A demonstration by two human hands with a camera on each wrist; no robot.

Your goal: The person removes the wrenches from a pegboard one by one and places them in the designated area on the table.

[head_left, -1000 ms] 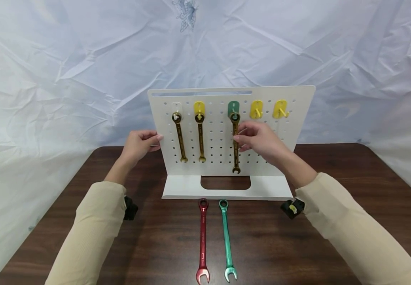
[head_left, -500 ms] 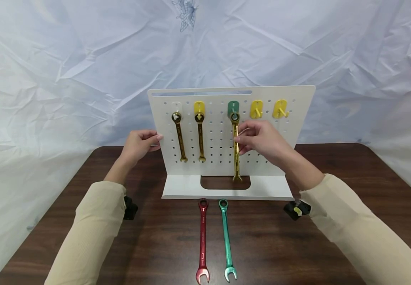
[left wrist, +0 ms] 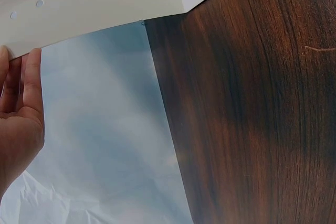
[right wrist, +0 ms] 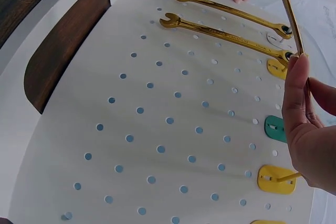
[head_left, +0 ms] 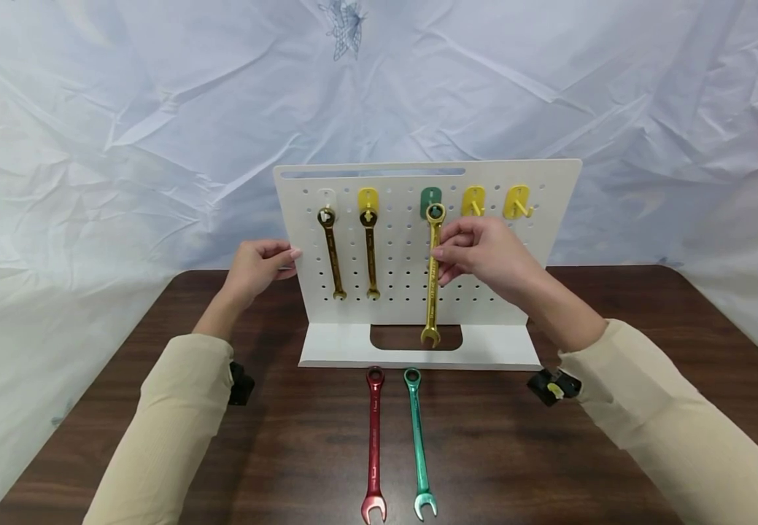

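Observation:
A gold combination wrench [head_left: 432, 292] is pinched mid-shaft between the thumb and fingers of my right hand [head_left: 484, 251]. Its ring end overlaps the green hook [head_left: 430, 195] in the head view, while its open end points down and slightly left. In the right wrist view the shaft stands out from the board's face, its ring end hidden by the hand. My left hand [head_left: 257, 266] pinches the left edge of the white pegboard [head_left: 398, 257], thumb in front and fingers [left wrist: 32, 80] behind. Two more gold wrenches hang left of it, one on a white hook [head_left: 326, 195], one on a yellow hook [head_left: 368, 197].
Two yellow hooks [head_left: 517, 200] to the right carry nothing. A red wrench [head_left: 375, 437] and a green wrench [head_left: 418, 437] lie on the dark wooden table [head_left: 516, 452] in front of the board's base [head_left: 335, 348]. Creased pale cloth [head_left: 155, 160] hangs behind.
The gold wrench in my right hand has come outward from the board, its open end lower and nearer and its ring end slightly higher. My right forearm has shifted right. The left hand stays put.

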